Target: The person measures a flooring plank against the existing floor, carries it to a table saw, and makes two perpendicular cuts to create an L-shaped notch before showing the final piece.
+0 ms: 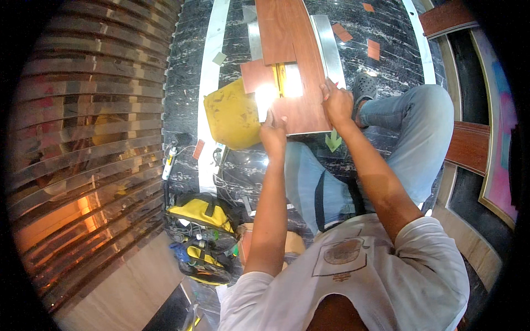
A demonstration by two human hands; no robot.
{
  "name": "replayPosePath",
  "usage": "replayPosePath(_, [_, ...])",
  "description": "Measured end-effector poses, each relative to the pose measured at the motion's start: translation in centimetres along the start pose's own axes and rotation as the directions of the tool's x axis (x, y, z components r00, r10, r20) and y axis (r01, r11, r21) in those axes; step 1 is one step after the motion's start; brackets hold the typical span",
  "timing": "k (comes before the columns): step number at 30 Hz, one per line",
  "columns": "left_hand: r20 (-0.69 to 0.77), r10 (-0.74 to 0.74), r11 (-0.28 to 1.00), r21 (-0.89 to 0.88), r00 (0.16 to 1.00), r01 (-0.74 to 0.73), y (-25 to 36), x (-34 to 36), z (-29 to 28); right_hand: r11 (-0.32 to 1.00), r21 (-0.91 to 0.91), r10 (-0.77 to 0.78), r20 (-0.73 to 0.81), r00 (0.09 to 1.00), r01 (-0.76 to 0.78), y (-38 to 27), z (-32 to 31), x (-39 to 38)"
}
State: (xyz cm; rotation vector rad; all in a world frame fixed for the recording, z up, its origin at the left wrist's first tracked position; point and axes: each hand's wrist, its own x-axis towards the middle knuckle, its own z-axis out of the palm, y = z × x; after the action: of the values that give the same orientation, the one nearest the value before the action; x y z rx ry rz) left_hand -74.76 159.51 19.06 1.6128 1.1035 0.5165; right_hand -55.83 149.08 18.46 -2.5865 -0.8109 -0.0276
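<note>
The brown board (pixel 306 113) lies at twelve o'clock, long side pointing away, with the left hand (pixel 273 134) pinching its corner at seven and the right hand (pixel 338 106) touching its edge at four, grip unclear.

Reddish plank (pixel 312 71) (far end) out-of-frame
</note>
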Motion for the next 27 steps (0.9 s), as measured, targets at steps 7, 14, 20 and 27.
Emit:
replayPosePath(7, [-0.037, 0.014, 0.996, 0.087, 0.999, -0.011, -0.9, -0.4, -0.6, 0.999, -0.02, -0.027, -0.004, 1.0, 0.027, -0.6, -0.3, -0.6])
replayPosePath(14, [-0.027, -0.001, 0.999, 0.054, 1.0, 0.003, 0.8, -1.7, -0.9, 0.998, -0.024, -0.05, -0.009, 0.999, 0.05, -0.4, -0.8, -1.4])
replayPosePath(20, [-0.027, 0.005, 0.998, 0.061, 1.0, -0.004, 0.6, -2.4, -1.2, 0.998, -0.007, -0.069, -0.02, 0.997, 0.068, -0.4, -1.1, -2.0])
replayPosePath(27, [-0.035, 0.032, 0.999, 0.037, 0.999, -0.031, -0.4, -2.9, -1.5, 0.997, 0.003, -0.08, -0.021, 0.997, 0.08, -0.6, -1.4, -2.9])
